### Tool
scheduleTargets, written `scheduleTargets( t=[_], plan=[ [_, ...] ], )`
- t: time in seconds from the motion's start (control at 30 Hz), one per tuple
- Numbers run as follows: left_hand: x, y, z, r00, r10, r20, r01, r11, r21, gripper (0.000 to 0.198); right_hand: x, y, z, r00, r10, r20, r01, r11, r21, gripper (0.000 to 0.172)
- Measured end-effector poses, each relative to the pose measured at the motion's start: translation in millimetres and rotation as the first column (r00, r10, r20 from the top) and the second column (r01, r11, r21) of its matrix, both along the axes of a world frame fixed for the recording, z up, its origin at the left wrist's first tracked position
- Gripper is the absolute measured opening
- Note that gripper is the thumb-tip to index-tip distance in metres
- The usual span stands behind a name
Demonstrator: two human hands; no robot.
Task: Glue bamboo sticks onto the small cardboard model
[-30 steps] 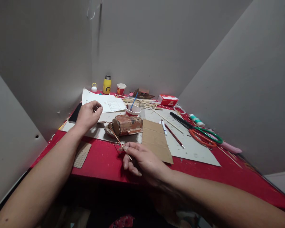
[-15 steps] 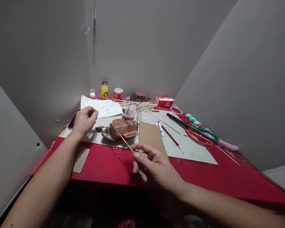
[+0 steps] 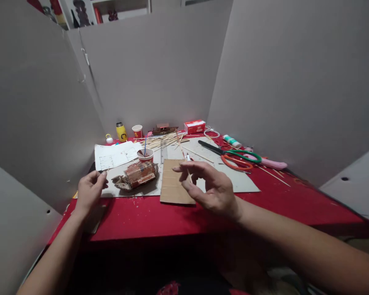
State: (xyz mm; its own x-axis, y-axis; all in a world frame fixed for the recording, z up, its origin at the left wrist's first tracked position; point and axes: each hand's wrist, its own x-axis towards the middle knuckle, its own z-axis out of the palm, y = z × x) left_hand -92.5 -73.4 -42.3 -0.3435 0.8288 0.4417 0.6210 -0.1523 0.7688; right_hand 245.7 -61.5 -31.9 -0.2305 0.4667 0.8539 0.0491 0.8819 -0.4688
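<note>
My right hand (image 3: pixel 210 188) is raised over a brown cardboard piece (image 3: pixel 174 192), pinching a thin wooden stick (image 3: pixel 180 143) between thumb and fingers. The stick points up and away and looks reddish-brown towards its far end. To the left lies a brown-painted cardboard model (image 3: pixel 140 175) with a rounded body and ragged corrugated ends, touched by neither hand. My left hand (image 3: pixel 92 188) is at the mat's left edge, thumb and fingers closed together; what they hold, if anything, is hard to make out. Behind the model stands a paper cup (image 3: pixel 145 155) with a blue stick in it.
A grey board (image 3: pixel 246 184) covers part of the red table (image 3: pixel 135 221). Large scissors (image 3: pixel 233 157), a pink-handled tool (image 3: pixel 269 163) and a white-green bottle (image 3: pixel 232 141) lie right. Behind are bundled sticks (image 3: pixel 160 141), a drawing sheet (image 3: pixel 110 157), a yellow bottle (image 3: pixel 121 132) and a red box (image 3: pixel 194 126).
My right hand has lifted the stick away from the model and swung its tip upward. The model has turned on the board. My left hand has lowered, and the view has shifted right and up.
</note>
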Motion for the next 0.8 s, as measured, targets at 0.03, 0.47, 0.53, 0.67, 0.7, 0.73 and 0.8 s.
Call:
scheduleTargets(
  t=[0.03, 0.47, 0.53, 0.67, 0.7, 0.73, 0.8],
  plan=[
    [2.8, -7.3, -4.8, 1.000, 0.003, 0.002, -0.003, 1.000, -0.009, 0.033, 1.9, 5.2, 0.3, 0.999, 0.003, 0.036, -0.005, 0.998, 0.066, 0.044],
    [21.5, -37.9, -43.9, 0.994, 0.077, 0.075, -0.073, 0.996, -0.055, 0.027, 4.5, 36.4, -21.0, 0.995, -0.098, 0.026, 0.089, 0.969, 0.233, 0.028],
    [24.9, -38.7, -41.6, 0.994, 0.071, 0.082, -0.066, 0.995, -0.069, 0.029, 8.2, 33.0, -19.3, 0.993, -0.114, 0.021, 0.105, 0.961, 0.256, 0.029],
    [36.9, -39.4, -32.9, 0.990, 0.047, 0.136, -0.029, 0.991, -0.132, 0.037, 12.5, 28.1, -16.3, 0.995, -0.089, 0.055, 0.069, 0.954, 0.293, 0.034],
    [40.1, -39.3, -31.0, 0.988, 0.039, 0.147, -0.018, 0.990, -0.142, 0.039, 13.1, 27.3, -15.9, 0.995, -0.084, 0.062, 0.062, 0.954, 0.294, 0.035],
    [43.0, -39.2, -29.5, 0.987, 0.031, 0.156, -0.008, 0.989, -0.149, 0.040, 13.7, 26.7, -15.5, 0.995, -0.083, 0.063, 0.061, 0.954, 0.293, 0.037],
    [47.7, -38.9, -27.9, 0.987, 0.019, 0.161, 0.005, 0.989, -0.146, 0.041, 14.7, 25.9, -14.6, 0.995, -0.086, 0.049, 0.068, 0.955, 0.287, 0.037]
  ],
)
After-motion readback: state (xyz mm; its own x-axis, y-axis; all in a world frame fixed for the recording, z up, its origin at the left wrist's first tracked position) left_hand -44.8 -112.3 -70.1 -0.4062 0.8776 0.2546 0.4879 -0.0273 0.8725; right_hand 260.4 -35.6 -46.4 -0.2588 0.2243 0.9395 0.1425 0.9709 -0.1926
